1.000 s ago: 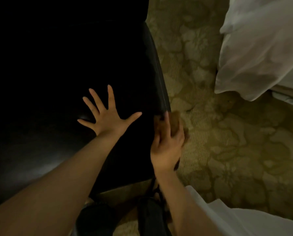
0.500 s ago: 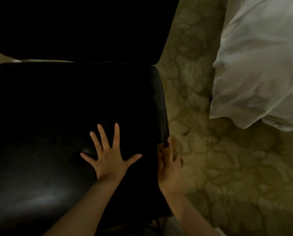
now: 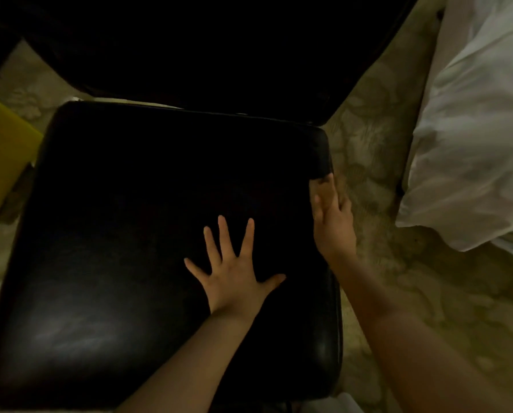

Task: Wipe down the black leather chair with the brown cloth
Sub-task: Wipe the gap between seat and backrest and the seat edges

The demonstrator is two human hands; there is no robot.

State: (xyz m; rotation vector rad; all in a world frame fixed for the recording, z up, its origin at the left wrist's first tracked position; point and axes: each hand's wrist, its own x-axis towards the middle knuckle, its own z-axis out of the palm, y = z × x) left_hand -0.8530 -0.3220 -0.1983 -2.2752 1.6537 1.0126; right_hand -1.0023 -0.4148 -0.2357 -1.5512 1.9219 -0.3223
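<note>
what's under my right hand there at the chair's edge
The right hand presses on the chair seat's right side. A brownish bit, likely the cloth, peeks past the fingertips; most is covered.

No text, label, brand, number or sign can be read in this view. The surfaces that are seen carry no writing, and the dim light leaves fine detail unclear.

Left hand [image 3: 234,281] flat on the chair [image 3: 130,234] seat, right of centre. Right hand [image 3: 334,222] against the seat's right edge, cloth [image 3: 340,186] under it. Bedding [image 3: 473,129] off to the right, on the carpet [image 3: 383,144] side.
</note>
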